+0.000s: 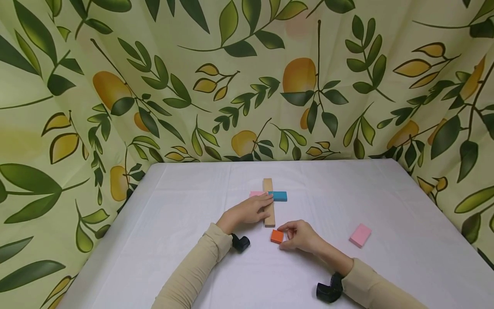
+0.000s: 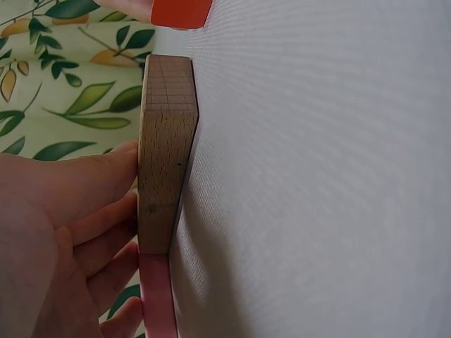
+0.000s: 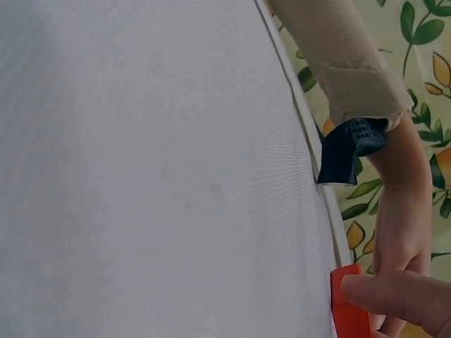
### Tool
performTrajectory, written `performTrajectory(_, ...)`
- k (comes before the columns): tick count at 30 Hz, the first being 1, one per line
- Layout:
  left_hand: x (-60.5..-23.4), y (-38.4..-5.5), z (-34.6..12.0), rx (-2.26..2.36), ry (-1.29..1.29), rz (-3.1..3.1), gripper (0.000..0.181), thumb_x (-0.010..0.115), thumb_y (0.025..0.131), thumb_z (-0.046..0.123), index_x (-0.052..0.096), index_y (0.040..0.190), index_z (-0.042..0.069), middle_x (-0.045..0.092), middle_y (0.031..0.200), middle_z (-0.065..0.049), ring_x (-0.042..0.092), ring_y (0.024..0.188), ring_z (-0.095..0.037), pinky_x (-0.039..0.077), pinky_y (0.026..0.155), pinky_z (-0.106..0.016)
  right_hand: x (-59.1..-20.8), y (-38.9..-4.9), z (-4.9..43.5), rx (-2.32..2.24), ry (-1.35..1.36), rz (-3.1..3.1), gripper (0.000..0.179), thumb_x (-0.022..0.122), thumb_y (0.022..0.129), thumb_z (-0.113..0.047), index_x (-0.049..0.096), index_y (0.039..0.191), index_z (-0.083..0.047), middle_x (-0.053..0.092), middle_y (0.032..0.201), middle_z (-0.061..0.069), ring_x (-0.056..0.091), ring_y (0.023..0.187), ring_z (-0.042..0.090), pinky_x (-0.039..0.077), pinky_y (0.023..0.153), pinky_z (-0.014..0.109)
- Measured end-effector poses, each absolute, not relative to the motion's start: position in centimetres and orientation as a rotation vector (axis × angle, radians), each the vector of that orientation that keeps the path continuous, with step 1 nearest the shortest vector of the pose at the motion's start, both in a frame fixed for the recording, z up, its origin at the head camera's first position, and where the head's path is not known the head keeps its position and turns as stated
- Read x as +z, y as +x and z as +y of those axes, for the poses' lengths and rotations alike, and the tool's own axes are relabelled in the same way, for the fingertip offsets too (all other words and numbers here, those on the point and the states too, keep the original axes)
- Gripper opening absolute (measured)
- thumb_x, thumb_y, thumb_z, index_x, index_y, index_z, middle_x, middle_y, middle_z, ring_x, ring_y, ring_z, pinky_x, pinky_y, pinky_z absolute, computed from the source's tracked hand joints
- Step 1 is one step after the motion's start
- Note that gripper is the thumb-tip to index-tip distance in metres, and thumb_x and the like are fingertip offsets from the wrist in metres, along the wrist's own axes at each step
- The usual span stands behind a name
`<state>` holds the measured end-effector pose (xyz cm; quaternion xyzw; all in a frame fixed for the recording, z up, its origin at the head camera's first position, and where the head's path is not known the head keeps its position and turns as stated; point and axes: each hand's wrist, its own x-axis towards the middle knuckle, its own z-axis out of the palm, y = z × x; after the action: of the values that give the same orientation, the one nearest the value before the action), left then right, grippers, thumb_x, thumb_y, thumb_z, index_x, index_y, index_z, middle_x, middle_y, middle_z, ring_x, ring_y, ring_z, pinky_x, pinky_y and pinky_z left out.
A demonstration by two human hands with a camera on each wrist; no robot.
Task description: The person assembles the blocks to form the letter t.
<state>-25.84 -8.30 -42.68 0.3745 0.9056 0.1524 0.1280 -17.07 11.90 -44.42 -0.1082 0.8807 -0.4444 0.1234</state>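
Observation:
Natural wood blocks (image 1: 269,219) form an upright line on the white cloth, with a teal block (image 1: 279,196) on the right and a pink block (image 1: 257,194) on the left, making a cross. My left hand (image 1: 250,210) rests over the cross, its fingertips touching the wood and the pink block (image 2: 158,296) from above. It partly hides the middle. Just below the wooden line lies an orange block (image 1: 276,236). My right hand (image 1: 302,237) holds it by its right side between thumb and fingers; the right wrist view shows the thumb (image 3: 387,296) against the orange block (image 3: 350,320).
Off to the right, a second pink block (image 1: 360,235) lies by itself on the white-covered table (image 1: 185,189). Black wrist cameras (image 1: 329,289) sit under both sleeves. Behind the table hangs a leaf-and-fruit patterned curtain (image 1: 258,107).

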Motion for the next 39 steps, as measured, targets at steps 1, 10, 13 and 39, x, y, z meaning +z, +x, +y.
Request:
performTrajectory(1,-42.6,-25.8,-8.3,0.446,1.086,2.632,0.054,0.052,0.1,0.024,0.038,0.147,0.005,0.033,0.158,-0.006,0.024,0.151,-0.022,0.026,0.124,-0.037,-44.4,-17.1,11.9,-1.291,-0.326,2.574,0.04,0.084,0.069,-0.008,0.072,0.106,0.0,0.042,0.06,-0.004,0.04,0.06,0.009,0.03,0.053,0.018)
performTrajectory(10,-42.6,-25.8,-8.4,0.466,1.102,2.625,0.053,0.052,0.1,0.023,0.038,0.147,0.003,0.033,0.158,-0.008,0.025,0.151,-0.025,0.026,0.123,-0.039,-44.6,-16.9,11.6,-1.28,-0.342,2.628,0.033,0.082,0.069,-0.007,0.074,0.1,0.001,0.041,0.057,-0.004,0.04,0.06,0.009,0.029,0.053,0.018)
performTrajectory(13,-42.6,-25.8,-8.3,0.469,1.102,2.625,0.053,0.052,0.1,0.023,0.038,0.147,0.003,0.034,0.158,-0.008,0.025,0.151,-0.025,0.026,0.123,-0.04,-44.6,-16.9,11.6,-1.296,-0.317,2.631,0.032,0.082,0.07,-0.007,0.074,0.1,0.001,0.041,0.057,-0.004,0.04,0.059,0.009,0.028,0.053,0.017)
performTrajectory(39,-42.6,-25.8,-8.3,0.458,1.083,2.625,0.054,0.052,0.1,0.024,0.037,0.148,0.005,0.032,0.159,-0.006,0.024,0.151,-0.023,0.026,0.123,-0.039,-44.5,-16.7,10.6,-1.394,-0.016,2.624,0.031,0.086,0.067,-0.008,0.074,0.095,0.001,0.038,0.057,-0.002,0.037,0.057,0.011,0.024,0.051,0.018)
